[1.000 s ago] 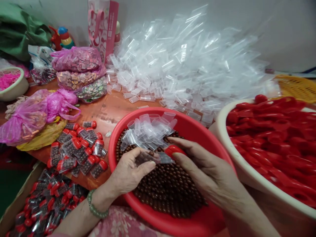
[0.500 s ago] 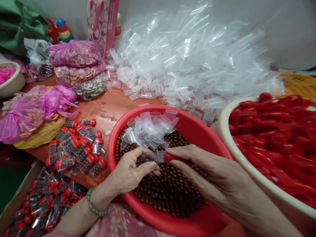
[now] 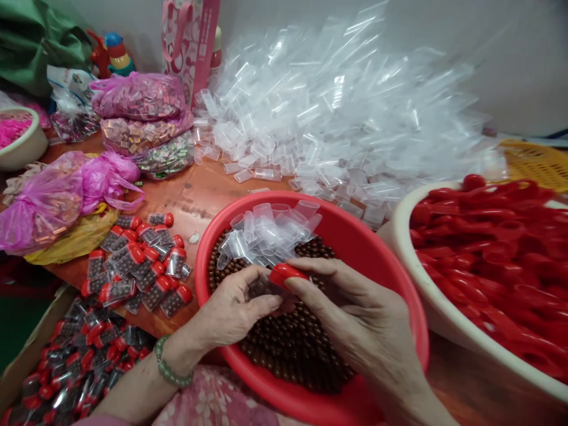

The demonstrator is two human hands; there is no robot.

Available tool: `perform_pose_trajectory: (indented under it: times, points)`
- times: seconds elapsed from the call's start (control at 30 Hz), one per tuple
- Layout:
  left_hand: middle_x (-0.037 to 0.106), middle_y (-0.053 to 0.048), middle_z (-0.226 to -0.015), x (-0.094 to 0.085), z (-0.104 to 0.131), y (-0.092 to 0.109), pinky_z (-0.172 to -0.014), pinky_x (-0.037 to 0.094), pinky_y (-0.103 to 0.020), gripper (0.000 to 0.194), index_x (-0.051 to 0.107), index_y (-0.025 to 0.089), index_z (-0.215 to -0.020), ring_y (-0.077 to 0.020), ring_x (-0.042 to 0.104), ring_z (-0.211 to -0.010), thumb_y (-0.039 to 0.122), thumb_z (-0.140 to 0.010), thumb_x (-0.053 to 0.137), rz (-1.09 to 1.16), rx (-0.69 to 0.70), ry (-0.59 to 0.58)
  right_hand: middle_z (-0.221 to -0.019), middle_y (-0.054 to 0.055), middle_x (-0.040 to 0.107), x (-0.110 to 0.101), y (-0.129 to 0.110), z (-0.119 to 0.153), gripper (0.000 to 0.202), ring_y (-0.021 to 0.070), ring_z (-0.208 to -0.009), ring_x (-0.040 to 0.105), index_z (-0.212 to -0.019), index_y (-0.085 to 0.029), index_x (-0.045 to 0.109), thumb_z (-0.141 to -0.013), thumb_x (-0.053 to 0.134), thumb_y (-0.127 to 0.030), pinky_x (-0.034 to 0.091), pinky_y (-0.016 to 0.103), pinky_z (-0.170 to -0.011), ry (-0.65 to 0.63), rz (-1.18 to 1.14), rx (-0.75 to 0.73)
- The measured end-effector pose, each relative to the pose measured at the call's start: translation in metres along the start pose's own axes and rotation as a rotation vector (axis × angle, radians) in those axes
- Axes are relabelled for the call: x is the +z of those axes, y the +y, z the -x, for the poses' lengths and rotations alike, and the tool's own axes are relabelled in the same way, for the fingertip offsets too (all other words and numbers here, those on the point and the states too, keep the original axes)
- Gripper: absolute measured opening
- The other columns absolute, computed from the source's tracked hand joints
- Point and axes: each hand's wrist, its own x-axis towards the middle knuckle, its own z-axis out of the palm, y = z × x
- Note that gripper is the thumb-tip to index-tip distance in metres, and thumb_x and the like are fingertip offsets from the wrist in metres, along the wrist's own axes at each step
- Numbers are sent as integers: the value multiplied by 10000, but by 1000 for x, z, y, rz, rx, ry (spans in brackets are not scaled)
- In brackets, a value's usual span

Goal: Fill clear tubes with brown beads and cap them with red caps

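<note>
Over a red basin [image 3: 402, 278] of dark brown beads [image 3: 302, 349], my two hands meet. My left hand [image 3: 248, 305] is closed around a clear plastic tube [image 3: 261, 286], mostly hidden by the fingers. Between thumb and fingers, my right hand [image 3: 355, 313] pinches a red cap [image 3: 286, 274], which is at the tube's open end. Whether the cap is fully seated I cannot tell. Several empty clear tubes [image 3: 270, 234] lie on the beads at the basin's far side.
Capped bead tubes [image 3: 142, 263] lie on the table at left, more in a box [image 3: 80, 367] below. A cream tub [image 3: 410, 248] of red caps [image 3: 492, 260] stands at right. Behind is a large heap of clear tubes [image 3: 328, 112]; pink bags [image 3: 137, 97] sit at back left.
My right hand has moved left, bringing the red cap from just beside the tube onto its end. The left hand has stayed almost still.
</note>
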Motion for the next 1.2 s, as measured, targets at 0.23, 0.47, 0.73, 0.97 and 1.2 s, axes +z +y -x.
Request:
perform_pose_trajectory:
  times: [0.23,0.47,0.73,0.97,1.2]
  points:
    - [576,-1,-853,4,1,-2,-801,459,-248,163,581,140,-949,-115,538,-805,217,-816,633,-70,53,38,-839,-10,736,10,9,5,115,129,-704,697,-962,-255,676,-866,651,-195,574,222,-623,89,103,-159]
    - [605,0,-793,2,3,-3,-704,485,-240,356,592,133,-981,-119,581,-729,374,-760,732,72,-41,48,-973,144,667,8,21,4,516,282,-876,666,-1226,-142,476,-839,645,-439,580,424,-720,-60,568,-606]
    - [637,1,-816,2,1,-3,-762,462,-220,405,663,130,-946,-101,549,-758,454,-728,771,69,46,55,-952,202,659,12,17,-3,496,299,-849,637,-1208,-34,453,-877,532,-397,517,455,-738,-103,863,-746]
    - [627,-7,-765,6,6,-5,-786,467,-260,410,653,118,-887,-128,573,-753,488,-740,751,7,40,2,-835,152,660,6,17,0,602,271,-722,624,-1276,-67,408,-786,632,-335,495,428,-706,-29,761,-832]
    - [674,-60,-707,8,11,-9,-688,481,-284,613,698,114,-877,-177,628,-700,706,-765,586,102,-78,-50,-857,151,680,3,16,10,615,272,-764,643,-1282,-89,406,-776,664,-325,493,427,-736,-73,714,-866]
